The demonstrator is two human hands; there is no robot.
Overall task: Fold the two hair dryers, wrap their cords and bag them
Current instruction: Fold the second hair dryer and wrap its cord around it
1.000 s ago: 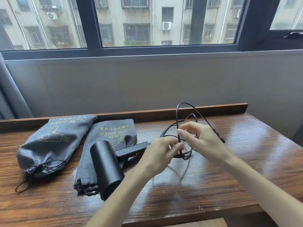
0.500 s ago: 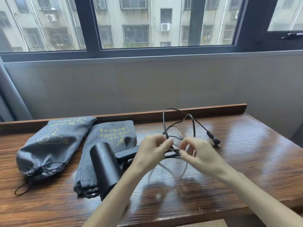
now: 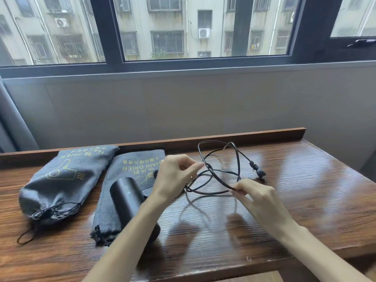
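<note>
Wooden table (image 3: pixel 305 200): my black hair dryer (image 3: pixel 127 197) lies on the flat grey bag (image 3: pixel 130 165), barrel toward me. Its cord (image 3: pixel 213 191) loops rightward; my left hand (image 3: pixel 175 178) pinches it nearer the dryer, my right hand (image 3: pixel 256 197) pinches the loop.

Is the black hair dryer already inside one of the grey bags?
No, the hair dryer lies in the open on top of the flat grey bag, with its cord held in both hands.
</note>
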